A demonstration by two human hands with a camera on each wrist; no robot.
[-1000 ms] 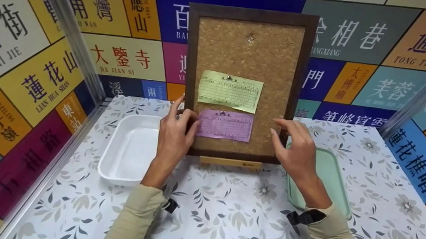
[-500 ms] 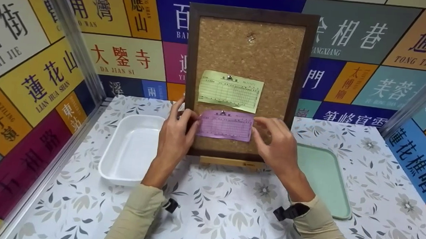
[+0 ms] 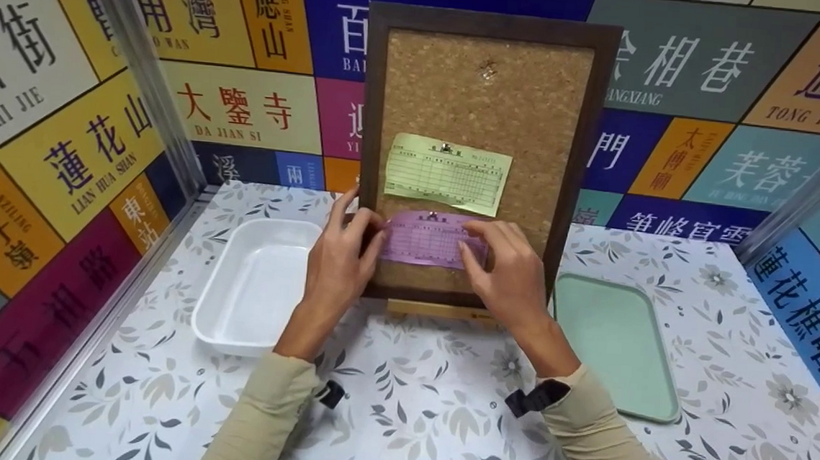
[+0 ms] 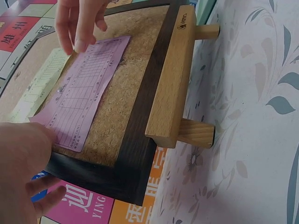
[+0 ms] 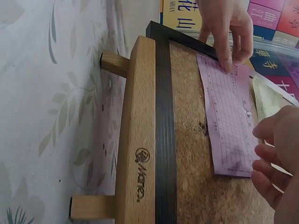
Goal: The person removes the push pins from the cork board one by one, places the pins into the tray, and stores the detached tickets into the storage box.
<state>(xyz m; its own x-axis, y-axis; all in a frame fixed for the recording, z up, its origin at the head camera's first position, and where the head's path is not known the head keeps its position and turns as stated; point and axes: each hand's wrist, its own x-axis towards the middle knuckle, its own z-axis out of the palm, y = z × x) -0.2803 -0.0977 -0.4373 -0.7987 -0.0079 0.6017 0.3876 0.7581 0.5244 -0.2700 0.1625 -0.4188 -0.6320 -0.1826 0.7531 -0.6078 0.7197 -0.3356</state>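
Observation:
A framed corkboard [image 3: 535, 159] leans upright on a small wooden stand [image 3: 440, 309]. A purple form slip [image 3: 427, 246] is fixed to it by a clear push pin [image 3: 432, 216]; a yellow-green slip [image 3: 450, 179], also pinned, sits just above. My left hand [image 3: 339, 261] grips the board's left frame edge, thumb over the purple slip's left end, other fingers round the frame. Thumb and fingers bent and apart, my right hand [image 3: 512, 269] overlaps the purple slip's right end. Its fingertips, also seen in the left wrist view, hover close by that end with nothing between them.
To the left stands a white plastic tub [image 3: 254, 284]. A flat green tray [image 3: 618, 345] lies to the right on the floral tablecloth [image 3: 426, 419]. High on the board is another clear push pin [image 3: 487, 71]. Panels printed with characters rise behind and at both sides.
My right hand has moved left from the board's right frame to over the purple slip's right end. The left hand has kept its place, and the slips have not shifted on the board.

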